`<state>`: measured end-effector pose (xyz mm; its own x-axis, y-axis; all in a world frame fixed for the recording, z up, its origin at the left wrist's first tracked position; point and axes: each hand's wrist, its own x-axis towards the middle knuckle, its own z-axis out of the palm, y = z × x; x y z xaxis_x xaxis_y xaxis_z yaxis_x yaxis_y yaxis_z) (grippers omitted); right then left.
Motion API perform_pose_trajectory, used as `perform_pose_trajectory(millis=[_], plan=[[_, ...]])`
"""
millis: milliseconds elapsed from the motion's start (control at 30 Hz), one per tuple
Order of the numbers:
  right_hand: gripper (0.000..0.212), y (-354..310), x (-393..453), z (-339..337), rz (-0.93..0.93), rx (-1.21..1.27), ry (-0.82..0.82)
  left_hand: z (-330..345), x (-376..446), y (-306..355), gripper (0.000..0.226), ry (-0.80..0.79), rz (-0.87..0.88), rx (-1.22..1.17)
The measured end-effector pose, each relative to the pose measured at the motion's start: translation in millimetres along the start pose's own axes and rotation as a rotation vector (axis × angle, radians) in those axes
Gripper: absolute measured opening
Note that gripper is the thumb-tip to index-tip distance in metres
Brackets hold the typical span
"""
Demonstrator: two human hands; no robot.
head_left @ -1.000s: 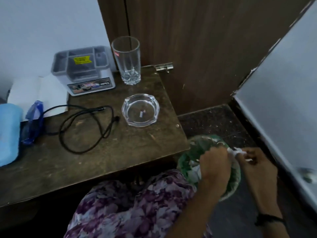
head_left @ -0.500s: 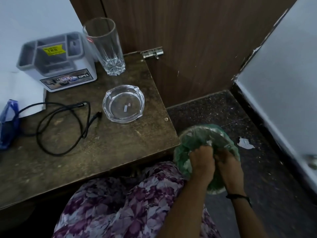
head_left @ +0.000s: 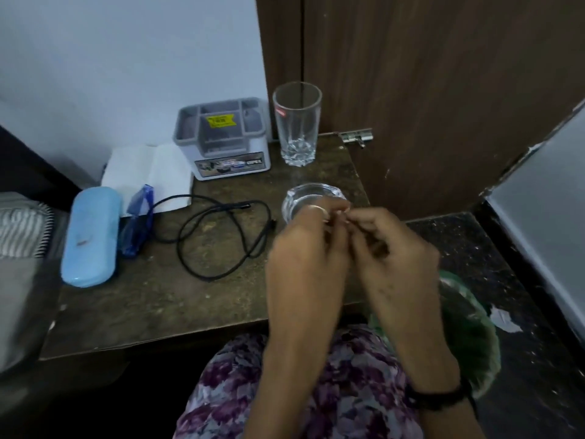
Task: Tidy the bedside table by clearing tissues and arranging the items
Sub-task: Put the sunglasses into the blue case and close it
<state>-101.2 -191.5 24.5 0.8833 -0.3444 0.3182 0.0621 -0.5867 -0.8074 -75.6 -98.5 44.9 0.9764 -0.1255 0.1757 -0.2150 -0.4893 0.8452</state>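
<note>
My left hand (head_left: 304,248) and my right hand (head_left: 392,248) are raised together over the right end of the wooden bedside table (head_left: 158,305). Their curled fingertips meet just in front of the glass ashtray (head_left: 311,194), and I see nothing held between them. The bin with a green liner (head_left: 471,331) stands on the floor by the table's right corner, partly hidden behind my right forearm. A white scrap of tissue (head_left: 505,321) lies on the dark floor beside the bin. White paper (head_left: 148,172) lies at the back left of the table.
On the table stand a tall empty glass (head_left: 297,122) and a grey organiser box (head_left: 221,137) at the back. A black cable (head_left: 221,236) is looped in the middle, with a light blue case (head_left: 90,236) and a blue wrapper (head_left: 139,223) at the left. A wooden door (head_left: 443,90) rises behind.
Both hands have come up out of the green-lined bin and now hover over the table by the ashtray. The view has swung left, showing the blue case and a bed edge.
</note>
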Motion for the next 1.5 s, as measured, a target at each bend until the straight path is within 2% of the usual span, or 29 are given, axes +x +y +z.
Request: perform_pose_trajectory(millis=[100, 267, 400, 567, 733, 833, 933, 1033, 1233, 1367, 1500], plan=[[0.014, -23, 23, 32, -0.023, 0.008, -0.157, -37, 16, -23, 0.010, 0.111, -0.107, 0.011], [0.013, -49, 58, 78, -0.107, 0.035, -0.131, -80, 37, -64, 0.012, 0.253, -0.212, 0.101], [0.014, -61, 70, 127, -0.170, 0.046, -0.215, -94, 56, -90, 0.015, 0.299, -0.216, 0.256], [0.012, -59, 53, 181, -0.276, -0.006, -0.346, -107, 55, -132, 0.019, 0.461, -0.197, 0.459], [0.010, -64, 42, 205, -0.320, -0.047, -0.396, -115, 44, -160, 0.013, 0.606, -0.223, 0.579], [0.009, -69, 39, 214, -0.307, -0.009, -0.408, -126, 40, -174, 0.029, 0.653, -0.325, 0.613], [0.010, -72, 36, 219, -0.311, -0.020, -0.407, -134, 34, -184, 0.048, 0.629, -0.437, 0.595], [0.009, -72, 34, 222, -0.311, -0.016, -0.402, -137, 32, -186, 0.051, 0.604, -0.487, 0.517], [0.009, -66, 37, 212, -0.314, -0.016, -0.354, -144, 32, -183, 0.049, 0.677, -0.418, 0.394], [0.008, -62, 40, 197, -0.349, 0.034, -0.284, -159, 30, -168, 0.046, 0.759, -0.291, 0.339], [0.009, -52, 42, 172, -0.413, 0.031, -0.230, -171, 28, -146, 0.043, 0.703, -0.122, 0.286]])
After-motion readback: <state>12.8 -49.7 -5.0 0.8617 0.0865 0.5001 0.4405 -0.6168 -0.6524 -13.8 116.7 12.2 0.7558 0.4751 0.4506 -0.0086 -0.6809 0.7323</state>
